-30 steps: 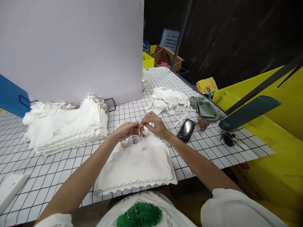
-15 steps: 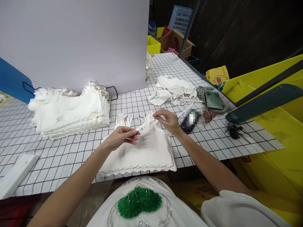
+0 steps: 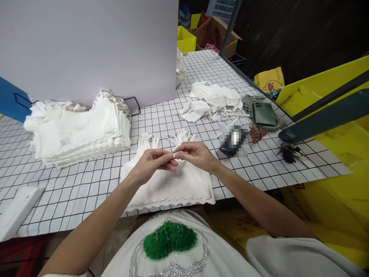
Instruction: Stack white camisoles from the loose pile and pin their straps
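Observation:
A stack of white strappy tops [image 3: 175,188] with scalloped hems lies near the table's front edge. Above its upper part my left hand [image 3: 154,163] and my right hand [image 3: 197,156] meet fingertip to fingertip. Both pinch a thin white strap [image 3: 173,155], of which only a tiny bit shows between the fingers. Loose straps [image 3: 183,135] fan out behind my right hand, and more straps [image 3: 148,139] stand up beyond my left hand.
A taller pile of white tops [image 3: 77,130] lies left. Loose white garments [image 3: 215,98] lie at the back right, near a green phone [image 3: 264,114], keys [image 3: 291,152] and a dark green bottle [image 3: 323,115]. A pale panel [image 3: 92,46] stands behind.
My right hand has come down and left to meet my left hand. The strap stretch that showed between them is now mostly hidden by the fingers. The view has shifted slightly.

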A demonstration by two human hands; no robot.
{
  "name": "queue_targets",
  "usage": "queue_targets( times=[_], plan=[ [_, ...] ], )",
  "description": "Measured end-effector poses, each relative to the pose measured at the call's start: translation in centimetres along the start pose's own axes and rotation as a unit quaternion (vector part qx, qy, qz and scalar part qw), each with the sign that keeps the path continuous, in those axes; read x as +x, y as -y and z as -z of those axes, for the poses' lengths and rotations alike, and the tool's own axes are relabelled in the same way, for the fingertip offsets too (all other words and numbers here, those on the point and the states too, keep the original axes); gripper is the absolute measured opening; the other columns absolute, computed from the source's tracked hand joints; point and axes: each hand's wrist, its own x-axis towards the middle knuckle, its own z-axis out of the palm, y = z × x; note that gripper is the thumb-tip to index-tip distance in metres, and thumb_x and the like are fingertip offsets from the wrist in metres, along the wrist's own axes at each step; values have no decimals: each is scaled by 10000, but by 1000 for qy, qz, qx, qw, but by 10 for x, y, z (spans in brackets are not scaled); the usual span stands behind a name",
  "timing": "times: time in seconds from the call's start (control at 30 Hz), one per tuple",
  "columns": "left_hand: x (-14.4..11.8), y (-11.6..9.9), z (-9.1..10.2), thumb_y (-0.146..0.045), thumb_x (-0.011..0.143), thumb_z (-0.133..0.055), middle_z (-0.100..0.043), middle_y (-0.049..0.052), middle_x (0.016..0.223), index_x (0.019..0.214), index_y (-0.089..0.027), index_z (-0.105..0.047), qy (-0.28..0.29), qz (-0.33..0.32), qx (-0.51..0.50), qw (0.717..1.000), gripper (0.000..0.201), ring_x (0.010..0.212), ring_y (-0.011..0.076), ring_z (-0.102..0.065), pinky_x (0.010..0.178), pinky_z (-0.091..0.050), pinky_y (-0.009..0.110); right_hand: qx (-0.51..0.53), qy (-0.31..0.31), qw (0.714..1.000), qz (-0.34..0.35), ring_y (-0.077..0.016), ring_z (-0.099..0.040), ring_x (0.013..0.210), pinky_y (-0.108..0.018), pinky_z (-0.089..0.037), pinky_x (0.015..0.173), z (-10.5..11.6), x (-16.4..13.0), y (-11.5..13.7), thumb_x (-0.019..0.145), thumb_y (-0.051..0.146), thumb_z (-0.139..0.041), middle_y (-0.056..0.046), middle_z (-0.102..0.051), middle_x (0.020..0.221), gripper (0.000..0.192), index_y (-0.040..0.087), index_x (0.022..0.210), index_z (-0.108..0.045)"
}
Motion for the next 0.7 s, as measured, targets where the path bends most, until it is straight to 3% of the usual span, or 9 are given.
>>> queue_targets(
  times=[0.2,0.33,0.43,0.53,0.6,0.7],
  plan=[
    [7,2,-10,-480,721,-829,-739,70,740,805,-133,-730,-38,-27,7,999,371,666,183,-692,779,-603,390,14,-46,999,-3,-164,-659,756,-317,-535,701,4,-2,-2,809,375,-755,-28,-729,796,170,205,808,-758],
    [16,16,-10,-477,787,-754,-743,73,827,831,-163,-725,-56,-82,108,989,318,785,211,-692,800,-571,386,-29,-70,997,-1,-168,-637,765,-327,-505,727,15,-1,-2,820,311,-723,-16,-705,776,113,205,783,-719],
    [28,38,-6,-394,786,-747,-730,69,913,872,-195,-726,-80,-140,261,952,218,861,223,-655,810,-541,385,-78,-74,994,6,-181,-624,806,-353,-490,788,28,0,-7,816,265,-696,-15,-686,791,76,206,768,-685],
    [39,57,-5,-317,735,-799,-688,54,858,856,-205,-716,-87,-166,383,904,185,831,229,-611,796,-501,399,-134,-71,988,17,-201,-602,871,-377,-471,838,34,0,-18,816,238,-681,-26,-673,819,53,213,770,-675],
    [43,64,-6,-288,713,-826,-669,40,825,830,-206,-704,-91,-174,423,885,188,810,227,-594,795,-468,401,-159,-59,985,30,-208,-580,891,-388,-460,854,33,-3,-26,833,235,-669,-29,-659,812,55,221,781,-672],
    [43,68,-10,-256,735,-813,-682,23,809,791,-212,-678,-90,-181,428,881,152,826,226,-593,795,-427,382,-177,-42,982,55,-211,-550,877,-396,-450,850,27,-8,-34,855,237,-658,-27,-637,782,72,232,783,-664]
  ],
)
